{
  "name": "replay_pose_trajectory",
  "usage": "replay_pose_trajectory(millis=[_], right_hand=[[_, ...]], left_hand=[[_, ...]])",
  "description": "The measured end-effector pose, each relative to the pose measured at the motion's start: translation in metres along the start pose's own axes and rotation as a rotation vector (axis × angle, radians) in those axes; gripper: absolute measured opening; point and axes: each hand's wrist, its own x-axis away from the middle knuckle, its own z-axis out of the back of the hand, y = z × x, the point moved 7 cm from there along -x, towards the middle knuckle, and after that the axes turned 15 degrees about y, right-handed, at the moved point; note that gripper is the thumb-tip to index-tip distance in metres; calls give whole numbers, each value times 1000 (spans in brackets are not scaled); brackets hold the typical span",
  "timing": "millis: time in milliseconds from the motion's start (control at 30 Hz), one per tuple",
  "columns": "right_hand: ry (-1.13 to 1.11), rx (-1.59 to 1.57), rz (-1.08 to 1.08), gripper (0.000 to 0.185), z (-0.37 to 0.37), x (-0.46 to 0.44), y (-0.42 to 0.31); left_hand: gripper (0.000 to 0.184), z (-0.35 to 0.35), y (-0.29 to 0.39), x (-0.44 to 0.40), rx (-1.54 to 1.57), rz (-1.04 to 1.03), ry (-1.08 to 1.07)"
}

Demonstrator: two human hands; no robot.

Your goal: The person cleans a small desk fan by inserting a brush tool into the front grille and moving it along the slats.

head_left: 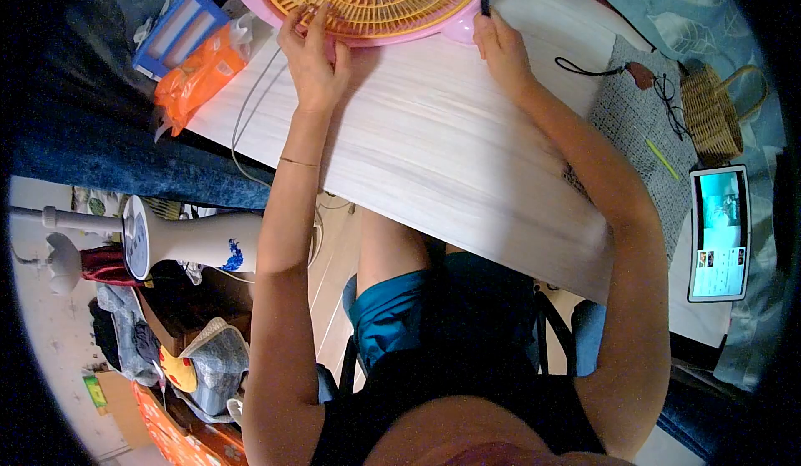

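A pink fan [455,34] with a round orange grille [367,22] lies at the far side of the table, its top cut off by the frame. My left hand [317,65] rests against the lower left of the grille, fingers spread and touching its bars and rim. At the fan's right edge, my right hand [503,49] is closed around a thin tool with a dark handle [485,3]. The tool's upper end leaves the frame, so its exact kind cannot be made out.
An orange plastic bag [200,74] and a blue-framed box [179,32] sit at the table's left. On the right are a patterned mat [622,107], glasses [667,103], a wicker basket [709,115] and a lit tablet [719,232]. A grey cable [238,128] hangs over the left edge.
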Motion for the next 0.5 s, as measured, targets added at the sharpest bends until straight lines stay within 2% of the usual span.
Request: replay_pose_trajectory(millis=[67, 167, 267, 367, 500], right_hand=[[9, -84, -114, 31, 2, -4, 11], [-50, -101, -131, 32, -3, -1, 18], [-130, -51, -1, 31, -11, 4, 6], [-311, 127, 17, 28, -15, 13, -3], [-323, 152, 54, 29, -17, 14, -9]], left_hand=[[56, 3, 6, -4, -55, -68, 8], [58, -3, -2, -1, 128, 30, 26], [61, 0, -1, -2, 155, 58, 67], [61, -1, -1, -2, 137, 77, 44], [56, -8, -9, 4, 106, 79, -39]])
